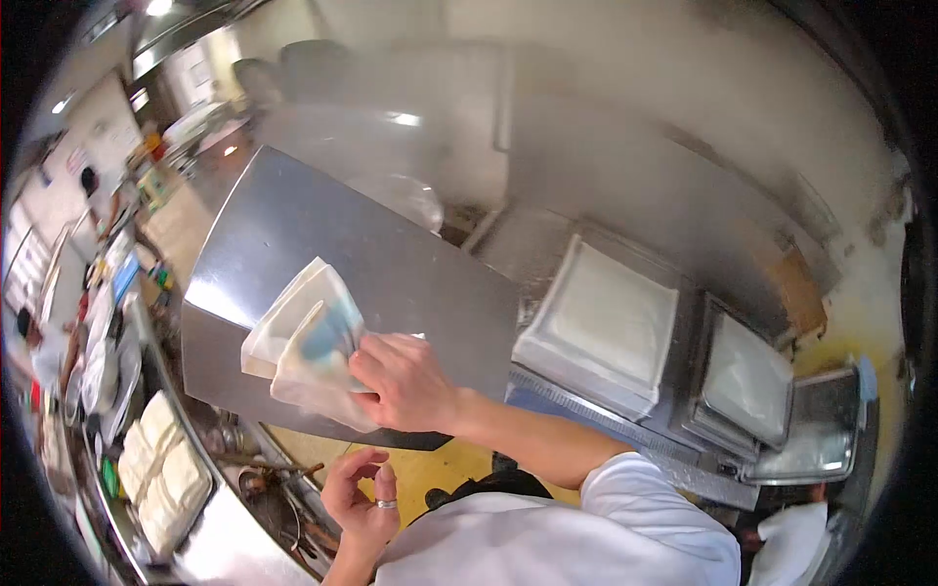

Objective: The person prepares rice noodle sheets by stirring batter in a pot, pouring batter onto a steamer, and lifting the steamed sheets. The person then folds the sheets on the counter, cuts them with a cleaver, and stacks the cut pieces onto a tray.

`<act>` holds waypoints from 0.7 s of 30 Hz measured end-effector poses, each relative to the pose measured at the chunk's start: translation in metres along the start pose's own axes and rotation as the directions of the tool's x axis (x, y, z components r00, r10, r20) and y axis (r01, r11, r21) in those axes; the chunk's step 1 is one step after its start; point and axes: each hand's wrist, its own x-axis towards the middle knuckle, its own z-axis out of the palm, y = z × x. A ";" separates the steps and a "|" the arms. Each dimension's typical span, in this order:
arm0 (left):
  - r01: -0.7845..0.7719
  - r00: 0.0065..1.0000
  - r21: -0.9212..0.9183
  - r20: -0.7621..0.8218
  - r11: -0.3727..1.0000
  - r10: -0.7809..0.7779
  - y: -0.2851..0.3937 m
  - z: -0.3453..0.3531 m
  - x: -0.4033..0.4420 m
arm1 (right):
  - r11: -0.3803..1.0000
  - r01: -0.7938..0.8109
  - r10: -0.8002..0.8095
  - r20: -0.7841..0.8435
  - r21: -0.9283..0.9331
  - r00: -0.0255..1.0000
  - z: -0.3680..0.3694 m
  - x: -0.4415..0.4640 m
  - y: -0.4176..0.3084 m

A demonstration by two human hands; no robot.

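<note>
My right hand (405, 381) is closed on the edge of a folded cream cloth (283, 342) with a blurred blue patch. The cloth hangs in loose folds in front of a large grey steel panel (322, 234). Whether it touches the panel I cannot tell. Lower down, close to my white shirt, my left hand (362, 503) is raised with its fingers loosely bent and apart. It wears a ring, and nothing shows in it.
To the right, a white cloth-covered stack (611, 313) stands beside a tray (747, 376) with a pale, glossy surface. Another shallow tray (806, 454) lies farther right. At lower left, a tray (200, 498) bears several soft white folded pieces (161, 469). Steam blurs the back wall.
</note>
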 end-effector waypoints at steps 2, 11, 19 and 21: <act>0.027 0.998 0.042 -0.050 0.999 -0.025 0.000 -0.025 -0.013 | 0.997 0.044 -0.047 0.042 0.058 0.998 0.027 0.005 -0.020; 0.169 0.942 -0.036 -0.288 0.985 -0.172 0.006 -0.081 -0.062 | 0.956 0.141 -0.193 0.186 0.257 0.963 0.096 0.007 -0.083; 0.371 0.827 -0.113 -0.411 0.922 -0.383 0.012 -0.088 -0.074 | 0.931 0.163 -0.266 0.300 0.326 0.916 0.135 0.000 -0.093; 0.381 0.768 -0.208 -0.471 0.901 -0.433 0.010 -0.083 -0.076 | 0.898 0.178 -0.315 0.307 0.402 0.898 0.152 -0.001 -0.088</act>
